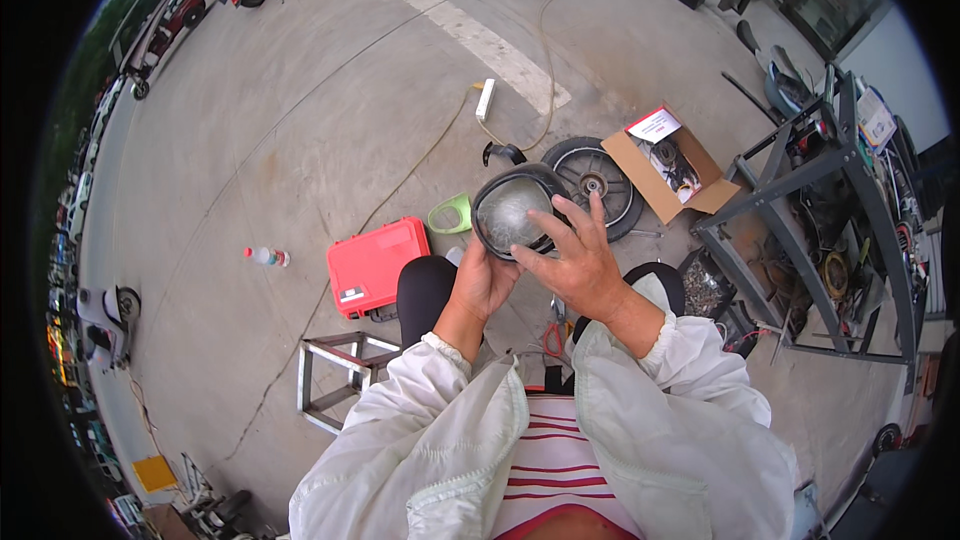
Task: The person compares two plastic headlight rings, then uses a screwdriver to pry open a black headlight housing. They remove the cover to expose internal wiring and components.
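Note:
A round lamp with a clouded, scratched clear lens point(513, 211) and a black housing is held up in front of my knees. My left hand point(484, 279) grips it from below, at its lower edge. My right hand point(576, 259) is at its right side with fingers spread, fingertips on or just over the lens and rim; whether they press on it I cannot tell. Behind the lamp a spoked wheel with a black tyre point(628, 219) lies on the ground. Red-handled pliers or scissors point(553, 340) lie between my feet.
A red plastic case point(379, 262), a green plastic piece point(450, 214) and a metal stool frame point(307, 375) are at the left. Further out are a bottle point(267, 256) and a white power strip point(486, 100). An open cardboard box point(709, 165) and a cluttered metal rack point(795, 184) stand at the right.

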`<state>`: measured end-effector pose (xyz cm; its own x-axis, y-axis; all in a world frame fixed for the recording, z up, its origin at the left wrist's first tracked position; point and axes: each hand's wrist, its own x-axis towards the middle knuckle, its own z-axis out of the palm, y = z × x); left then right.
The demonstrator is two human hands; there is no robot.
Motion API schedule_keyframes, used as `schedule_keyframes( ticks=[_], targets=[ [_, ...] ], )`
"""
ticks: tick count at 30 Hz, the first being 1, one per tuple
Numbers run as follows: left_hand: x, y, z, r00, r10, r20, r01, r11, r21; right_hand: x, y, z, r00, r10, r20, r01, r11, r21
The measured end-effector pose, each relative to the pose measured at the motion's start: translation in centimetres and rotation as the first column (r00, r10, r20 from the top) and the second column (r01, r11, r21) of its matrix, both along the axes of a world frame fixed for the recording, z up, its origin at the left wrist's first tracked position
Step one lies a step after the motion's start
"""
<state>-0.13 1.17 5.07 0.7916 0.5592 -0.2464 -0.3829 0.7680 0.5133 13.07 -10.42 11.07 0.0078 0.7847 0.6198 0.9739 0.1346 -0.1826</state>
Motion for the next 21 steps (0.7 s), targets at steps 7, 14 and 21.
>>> schedule_keyframes(
  ticks=[7,14,21],
  targets=[
    [-4.7,-2.6,2.3,0.968,0.075,0.241,-0.061,0.996,-0.065,-4.6,-0.9,2.2,0.993,0.11,0.03,-0.109,0.994,-0.027],
    [-7.4,-3.3,3.0,0.973,0.144,0.178,-0.162,0.982,0.092,-6.8,-1.7,2.6,0.988,0.136,0.08,-0.136,0.991,0.004],
    [-9.7,-3.5,2.6,0.959,0.108,0.26,-0.145,0.981,0.129,-8.0,-4.2,1.9,0.962,0.26,-0.089,-0.251,0.963,0.097]
  ],
)
